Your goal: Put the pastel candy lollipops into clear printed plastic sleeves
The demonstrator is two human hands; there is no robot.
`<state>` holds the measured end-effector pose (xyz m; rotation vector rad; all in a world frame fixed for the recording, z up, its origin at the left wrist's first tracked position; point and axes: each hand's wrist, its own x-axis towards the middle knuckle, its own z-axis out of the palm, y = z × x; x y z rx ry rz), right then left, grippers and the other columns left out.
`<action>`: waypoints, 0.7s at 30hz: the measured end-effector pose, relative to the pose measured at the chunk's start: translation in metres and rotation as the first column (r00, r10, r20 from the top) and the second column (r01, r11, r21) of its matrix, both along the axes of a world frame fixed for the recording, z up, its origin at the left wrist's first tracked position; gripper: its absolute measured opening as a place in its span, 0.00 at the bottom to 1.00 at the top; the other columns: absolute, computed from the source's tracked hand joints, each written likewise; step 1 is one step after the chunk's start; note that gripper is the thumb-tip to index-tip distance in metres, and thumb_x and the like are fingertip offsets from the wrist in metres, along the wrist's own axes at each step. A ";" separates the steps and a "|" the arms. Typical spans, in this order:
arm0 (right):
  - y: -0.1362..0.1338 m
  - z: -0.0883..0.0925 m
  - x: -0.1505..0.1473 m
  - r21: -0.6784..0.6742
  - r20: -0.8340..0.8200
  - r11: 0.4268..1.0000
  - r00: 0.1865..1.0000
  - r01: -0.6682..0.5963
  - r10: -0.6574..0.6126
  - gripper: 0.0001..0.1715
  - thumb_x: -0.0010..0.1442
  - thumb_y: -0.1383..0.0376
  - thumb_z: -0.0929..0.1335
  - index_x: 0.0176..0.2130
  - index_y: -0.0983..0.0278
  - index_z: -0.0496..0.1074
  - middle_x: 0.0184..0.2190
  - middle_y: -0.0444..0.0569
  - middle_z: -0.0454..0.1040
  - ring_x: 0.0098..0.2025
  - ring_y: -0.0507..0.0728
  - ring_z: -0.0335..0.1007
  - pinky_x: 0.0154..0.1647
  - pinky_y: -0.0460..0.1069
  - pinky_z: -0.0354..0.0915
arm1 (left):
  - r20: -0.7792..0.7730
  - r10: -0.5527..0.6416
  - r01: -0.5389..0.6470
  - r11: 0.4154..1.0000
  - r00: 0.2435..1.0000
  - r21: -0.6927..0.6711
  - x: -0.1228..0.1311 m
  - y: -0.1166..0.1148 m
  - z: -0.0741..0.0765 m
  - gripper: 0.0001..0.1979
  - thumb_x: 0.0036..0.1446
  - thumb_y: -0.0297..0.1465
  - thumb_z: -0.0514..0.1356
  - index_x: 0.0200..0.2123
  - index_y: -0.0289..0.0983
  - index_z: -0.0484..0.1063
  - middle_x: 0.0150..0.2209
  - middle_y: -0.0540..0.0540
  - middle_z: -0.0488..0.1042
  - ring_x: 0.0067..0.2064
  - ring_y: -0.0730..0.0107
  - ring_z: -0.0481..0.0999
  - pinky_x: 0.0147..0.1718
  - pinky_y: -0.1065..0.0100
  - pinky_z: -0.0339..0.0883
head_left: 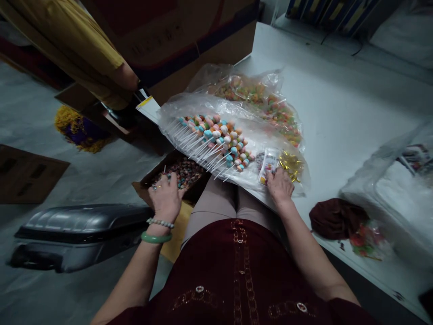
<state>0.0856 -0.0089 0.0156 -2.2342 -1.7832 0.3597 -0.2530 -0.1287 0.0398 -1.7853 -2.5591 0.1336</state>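
My left hand [166,195] reaches down into a cardboard box [146,184] of small wrapped candies [184,172] beside my knee; its fingers curl into the candies and what they grip is hidden. My right hand [280,186] rests on the table edge, fingers bent around a small clear printed packet [269,165], next to a heap of gold twist ties [291,164]. Between the hands lies a clear plastic sheet [189,104] with several pastel candy skewers on white sticks [216,139].
A second clear bag of coloured candy [267,104] lies farther back on the white table [341,108]. A dark red cloth [334,217] and plastic bags [395,189] sit at right. Large cartons [189,40], a person in yellow [84,49] and a grey suitcase [77,234] are at left.
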 end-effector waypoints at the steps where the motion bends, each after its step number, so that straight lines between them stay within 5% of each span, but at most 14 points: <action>1: 0.004 -0.004 0.003 -0.018 0.009 1.000 1.000 0.020 -0.020 0.21 0.61 0.55 0.65 0.45 0.70 0.71 0.44 0.67 0.73 0.45 0.67 0.71 0.43 0.56 0.62 | 0.049 -0.070 0.070 0.997 0.996 0.015 0.008 0.002 -0.002 0.27 0.63 0.38 0.52 0.62 0.34 0.61 0.60 0.28 0.64 0.57 0.42 0.66 0.55 0.45 0.55; 5: 0.006 -0.014 0.007 -0.022 -0.028 0.997 0.997 0.072 -0.073 0.17 0.61 0.58 0.64 0.43 0.65 0.75 0.35 0.58 0.76 0.37 0.63 0.72 0.38 0.54 0.62 | 0.342 -0.308 0.293 0.951 0.888 0.096 0.055 0.014 -0.010 0.16 0.64 0.34 0.52 0.50 0.38 0.73 0.59 0.36 0.68 0.54 0.53 0.71 0.53 0.56 0.61; 11: -0.003 -0.008 0.019 0.127 0.091 0.992 0.996 -0.009 -0.002 0.18 0.64 0.60 0.61 0.36 0.63 0.78 0.31 0.55 0.76 0.33 0.59 0.69 0.36 0.52 0.59 | 0.697 -0.437 0.378 0.891 0.569 0.250 0.115 0.032 -0.015 0.12 0.63 0.33 0.54 0.44 0.39 0.76 0.52 0.40 0.74 0.50 0.61 0.74 0.52 0.62 0.64; 15: -0.023 0.007 0.019 0.255 0.066 0.952 0.985 -0.170 0.158 0.18 0.66 0.61 0.60 0.38 0.64 0.77 0.38 0.57 0.77 0.41 0.62 0.69 0.44 0.54 0.60 | 0.937 -0.259 0.260 0.946 0.236 0.196 0.149 0.048 -0.011 0.12 0.59 0.37 0.60 0.42 0.38 0.77 0.43 0.42 0.77 0.44 0.64 0.75 0.46 0.64 0.66; 18: -0.044 0.016 0.005 0.251 -0.231 0.929 0.915 -0.273 0.332 0.16 0.64 0.61 0.62 0.44 0.62 0.75 0.41 0.54 0.78 0.43 0.60 0.71 0.46 0.53 0.63 | 0.995 -0.018 0.117 0.993 -0.094 0.029 0.169 0.059 -0.012 0.16 0.52 0.39 0.65 0.41 0.35 0.77 0.36 0.44 0.77 0.35 0.69 0.74 0.36 0.68 0.66; 21: -0.057 0.018 -0.013 0.188 -0.533 0.933 0.766 -0.306 0.359 0.13 0.60 0.61 0.65 0.43 0.61 0.74 0.40 0.50 0.78 0.40 0.57 0.72 0.43 0.51 0.65 | 0.942 0.045 -0.006 0.999 -0.334 -0.050 0.178 0.065 -0.013 0.17 0.45 0.41 0.69 0.32 0.33 0.76 0.29 0.48 0.74 0.30 0.74 0.70 0.32 0.71 0.63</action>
